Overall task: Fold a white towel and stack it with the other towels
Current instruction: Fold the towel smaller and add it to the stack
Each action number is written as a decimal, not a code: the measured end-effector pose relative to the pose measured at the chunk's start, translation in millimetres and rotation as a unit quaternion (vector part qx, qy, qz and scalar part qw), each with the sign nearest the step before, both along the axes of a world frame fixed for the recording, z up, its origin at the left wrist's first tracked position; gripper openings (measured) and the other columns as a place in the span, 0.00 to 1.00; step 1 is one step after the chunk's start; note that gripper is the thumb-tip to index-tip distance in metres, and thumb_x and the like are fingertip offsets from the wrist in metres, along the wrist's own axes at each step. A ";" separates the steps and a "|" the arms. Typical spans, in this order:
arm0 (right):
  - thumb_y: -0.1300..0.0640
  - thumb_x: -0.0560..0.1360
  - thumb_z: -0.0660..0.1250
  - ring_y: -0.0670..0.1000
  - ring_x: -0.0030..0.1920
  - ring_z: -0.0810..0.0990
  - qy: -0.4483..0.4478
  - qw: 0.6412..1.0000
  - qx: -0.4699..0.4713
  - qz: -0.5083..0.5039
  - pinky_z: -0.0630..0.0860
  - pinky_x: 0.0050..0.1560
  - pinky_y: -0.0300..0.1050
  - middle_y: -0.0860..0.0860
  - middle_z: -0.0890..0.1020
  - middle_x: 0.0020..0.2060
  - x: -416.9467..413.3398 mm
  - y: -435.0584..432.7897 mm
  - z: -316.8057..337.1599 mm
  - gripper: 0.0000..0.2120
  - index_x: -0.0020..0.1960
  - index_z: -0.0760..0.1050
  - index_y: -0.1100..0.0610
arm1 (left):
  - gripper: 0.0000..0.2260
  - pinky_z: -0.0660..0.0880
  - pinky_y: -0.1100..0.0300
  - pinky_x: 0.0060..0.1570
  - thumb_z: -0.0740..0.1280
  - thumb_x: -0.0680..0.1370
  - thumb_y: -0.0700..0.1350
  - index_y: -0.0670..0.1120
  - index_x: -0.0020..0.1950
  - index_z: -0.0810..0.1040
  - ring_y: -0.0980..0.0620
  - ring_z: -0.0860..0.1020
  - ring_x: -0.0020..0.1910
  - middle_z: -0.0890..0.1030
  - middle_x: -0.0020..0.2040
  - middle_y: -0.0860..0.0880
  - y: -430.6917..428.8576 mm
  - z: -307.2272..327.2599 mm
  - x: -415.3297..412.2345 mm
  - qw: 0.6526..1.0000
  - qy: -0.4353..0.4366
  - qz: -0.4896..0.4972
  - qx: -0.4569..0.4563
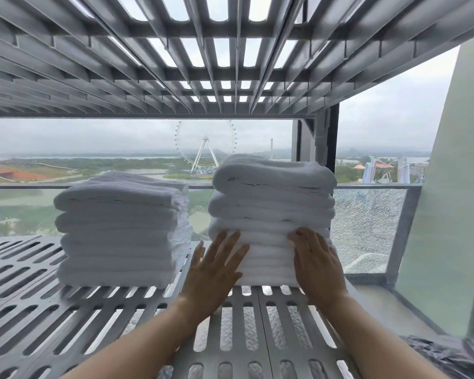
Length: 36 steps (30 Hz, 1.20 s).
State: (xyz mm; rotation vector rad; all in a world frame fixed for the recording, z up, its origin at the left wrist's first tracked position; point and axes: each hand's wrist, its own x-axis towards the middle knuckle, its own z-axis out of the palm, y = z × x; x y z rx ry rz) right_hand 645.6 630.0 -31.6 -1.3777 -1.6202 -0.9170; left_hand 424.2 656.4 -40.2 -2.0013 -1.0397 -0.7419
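Two stacks of folded white towels stand on a grey slotted shelf [99, 318]. The right stack [271, 203] is taller, and its top towel [274, 173] bulges a little. The left stack [121, 228] is lower and sits apart from it. My left hand [216, 266] lies flat, fingers spread, against the lower left front of the right stack. My right hand [318, 261] presses flat against its lower right front. Neither hand grips anything.
Another slotted grey shelf [203, 64] hangs close above the stacks. Behind the rack is a glass balcony railing [367, 222], cracked at the right. A pale wall [443, 214] rises on the right. Crumpled grey plastic [449, 354] lies at the bottom right.
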 end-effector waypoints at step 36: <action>0.66 0.69 0.71 0.58 0.43 0.79 0.134 0.990 -0.025 0.022 0.76 0.39 0.46 0.55 0.77 0.41 11.8 -0.2 32.6 0.05 0.45 0.81 0.60 | 0.15 0.77 0.57 0.37 0.78 0.61 0.35 0.48 0.44 0.82 0.48 0.81 0.42 0.82 0.43 0.52 14.1 47.6 0.7 0.994 -0.087 -0.058 0.032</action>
